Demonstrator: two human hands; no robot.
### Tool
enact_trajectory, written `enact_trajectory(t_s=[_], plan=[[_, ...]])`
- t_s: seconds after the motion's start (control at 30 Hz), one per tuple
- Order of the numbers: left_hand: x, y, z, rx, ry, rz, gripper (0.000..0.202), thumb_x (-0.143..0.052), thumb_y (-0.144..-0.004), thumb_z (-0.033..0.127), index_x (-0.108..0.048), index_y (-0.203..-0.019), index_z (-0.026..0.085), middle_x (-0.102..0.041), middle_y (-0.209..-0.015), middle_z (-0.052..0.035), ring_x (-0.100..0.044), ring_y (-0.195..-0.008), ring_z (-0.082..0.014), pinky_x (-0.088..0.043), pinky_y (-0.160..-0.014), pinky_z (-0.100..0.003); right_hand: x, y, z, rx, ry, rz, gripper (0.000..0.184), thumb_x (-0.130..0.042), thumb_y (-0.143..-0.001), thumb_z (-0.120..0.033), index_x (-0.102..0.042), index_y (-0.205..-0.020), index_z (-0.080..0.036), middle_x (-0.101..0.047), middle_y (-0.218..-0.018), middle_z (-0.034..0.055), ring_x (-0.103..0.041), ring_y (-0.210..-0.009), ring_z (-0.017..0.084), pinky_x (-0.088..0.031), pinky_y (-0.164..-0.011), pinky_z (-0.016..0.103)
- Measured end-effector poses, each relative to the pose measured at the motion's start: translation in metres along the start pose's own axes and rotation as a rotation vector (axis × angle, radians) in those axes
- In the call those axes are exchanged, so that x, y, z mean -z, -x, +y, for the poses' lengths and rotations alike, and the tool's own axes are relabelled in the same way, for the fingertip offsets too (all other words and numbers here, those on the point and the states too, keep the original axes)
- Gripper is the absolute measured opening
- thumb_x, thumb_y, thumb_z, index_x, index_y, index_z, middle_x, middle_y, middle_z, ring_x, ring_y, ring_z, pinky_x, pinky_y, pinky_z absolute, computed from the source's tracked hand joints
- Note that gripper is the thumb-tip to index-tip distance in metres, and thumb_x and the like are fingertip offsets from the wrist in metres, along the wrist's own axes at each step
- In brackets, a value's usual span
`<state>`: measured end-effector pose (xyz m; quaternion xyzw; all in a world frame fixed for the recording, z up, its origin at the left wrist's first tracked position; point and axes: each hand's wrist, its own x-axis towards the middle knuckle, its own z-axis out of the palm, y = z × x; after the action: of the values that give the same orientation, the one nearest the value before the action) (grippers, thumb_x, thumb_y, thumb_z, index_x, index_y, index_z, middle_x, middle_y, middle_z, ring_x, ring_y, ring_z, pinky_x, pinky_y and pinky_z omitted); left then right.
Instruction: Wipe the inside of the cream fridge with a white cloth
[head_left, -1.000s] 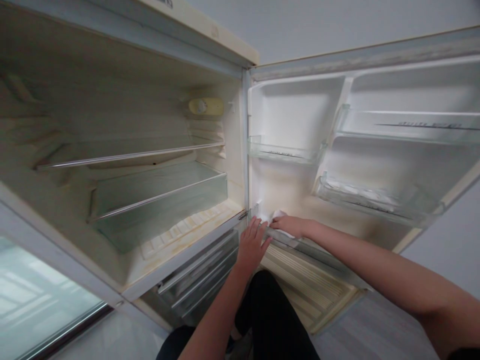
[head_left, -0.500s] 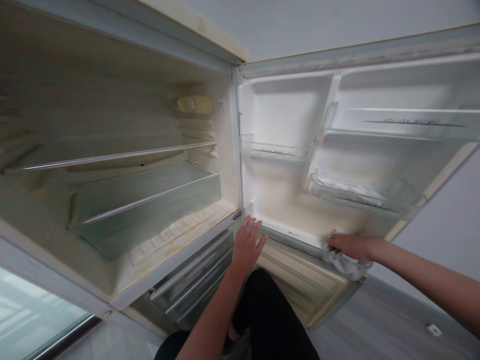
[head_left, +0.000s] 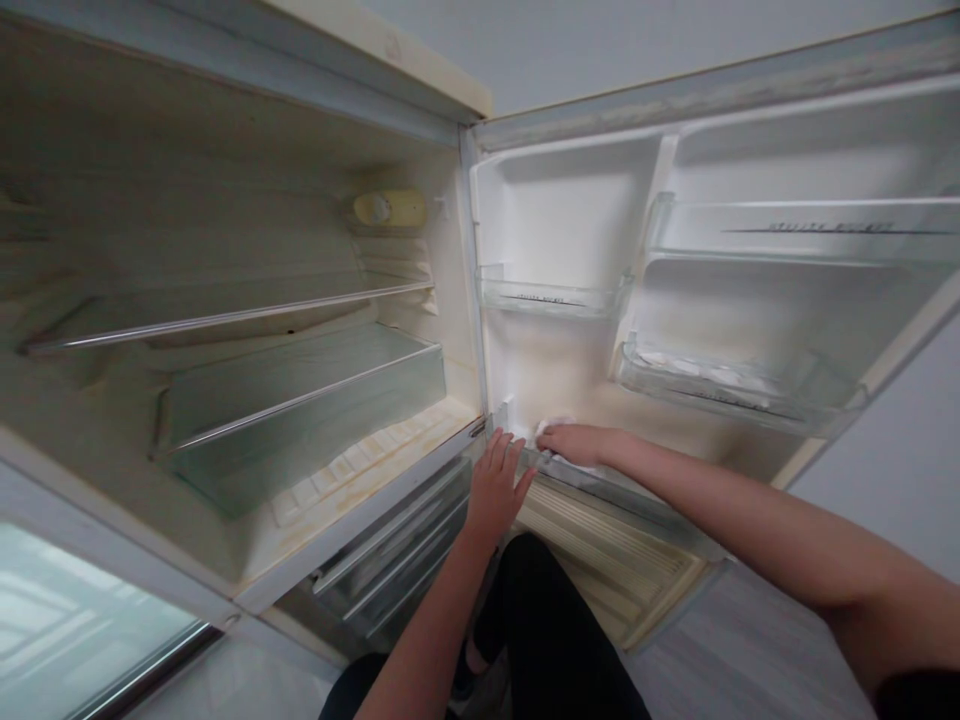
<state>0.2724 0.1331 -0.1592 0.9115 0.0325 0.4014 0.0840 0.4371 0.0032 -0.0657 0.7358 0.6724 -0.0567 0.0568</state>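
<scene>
An old fridge stands open in front of me, its door (head_left: 750, 310) swung out to the right. My right hand (head_left: 574, 443) presses a white cloth (head_left: 550, 430) against the lowest door shelf (head_left: 600, 480), at its hinge end. My left hand (head_left: 495, 490) lies flat with fingers spread on the near end of that same shelf, close to the hinge, holding nothing. The cloth is mostly hidden under my right hand.
Inside the fridge are two glass shelves (head_left: 300, 395) and a yellowish light housing (head_left: 386, 208) on the back wall. The door carries clear bins (head_left: 720, 385) higher up. Drawers (head_left: 390, 560) sit below the compartment. My dark-trousered legs (head_left: 540, 630) are near the bottom.
My right hand has swept the cloth along the bottom door shelf from its outer right end back to the hinge end. The left hand has stayed put.
</scene>
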Motion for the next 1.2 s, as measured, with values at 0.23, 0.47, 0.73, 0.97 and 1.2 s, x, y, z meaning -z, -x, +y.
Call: enact_trajectory(t_s=[0.23,0.47,0.73,0.97,1.2], plan=[[-0.001,0.000,-0.003,-0.015,-0.018,0.001,0.044,-0.053,-0.101,0.039,-0.049,-0.141,0.019,-0.055,-0.147,-0.0172,-0.043,-0.147,-0.0320,-0.045,-0.114,-0.051,0.012,-0.061,-0.002,0.195,0.398,0.127,0.026,-0.050,-0.100,-0.017,-0.071,-0.116,-0.014,-0.069,-0.115,0.0132,-0.061,-0.115,0.024,-0.028,-0.119,0.044],[0.002,0.000,-0.003,-0.011,0.002,-0.009,0.044,-0.051,-0.102,0.042,-0.050,-0.141,0.020,-0.058,-0.144,-0.0166,-0.043,-0.147,-0.0326,-0.045,-0.113,-0.050,-0.002,0.032,0.026,0.273,0.347,0.075,0.027,-0.048,-0.102,-0.019,-0.074,-0.104,-0.013,-0.070,-0.106,0.0142,-0.061,-0.105,0.024,-0.041,-0.107,0.040],[-0.002,0.003,0.000,-0.015,0.001,-0.019,0.048,-0.053,-0.101,0.038,-0.049,-0.144,0.017,-0.056,-0.147,-0.0186,-0.041,-0.148,-0.0338,-0.046,-0.110,-0.049,0.007,0.192,0.023,-0.090,0.302,0.069,0.034,-0.048,-0.095,-0.008,-0.071,-0.118,-0.018,-0.070,-0.118,0.0135,-0.060,-0.120,0.026,-0.041,-0.112,0.045],[0.006,0.003,0.011,0.006,0.032,-0.100,0.060,-0.061,-0.092,0.030,-0.044,-0.149,0.017,-0.048,-0.155,-0.0174,-0.034,-0.153,-0.0345,-0.045,-0.113,-0.051,0.024,0.223,-0.024,-0.370,0.149,0.300,0.026,-0.051,-0.096,-0.028,-0.065,-0.117,-0.019,-0.069,-0.111,0.0152,-0.066,-0.096,0.025,-0.053,-0.082,0.038],[0.019,0.006,0.004,0.022,0.032,-0.176,0.066,-0.063,-0.089,0.027,-0.043,-0.150,0.015,-0.043,-0.160,-0.0172,-0.029,-0.155,-0.0324,-0.044,-0.114,-0.048,0.039,0.279,-0.083,0.002,0.288,0.992,0.058,-0.048,-0.094,-0.074,-0.077,-0.108,-0.026,-0.074,-0.107,0.0146,-0.065,-0.115,0.021,-0.049,-0.093,0.041]])
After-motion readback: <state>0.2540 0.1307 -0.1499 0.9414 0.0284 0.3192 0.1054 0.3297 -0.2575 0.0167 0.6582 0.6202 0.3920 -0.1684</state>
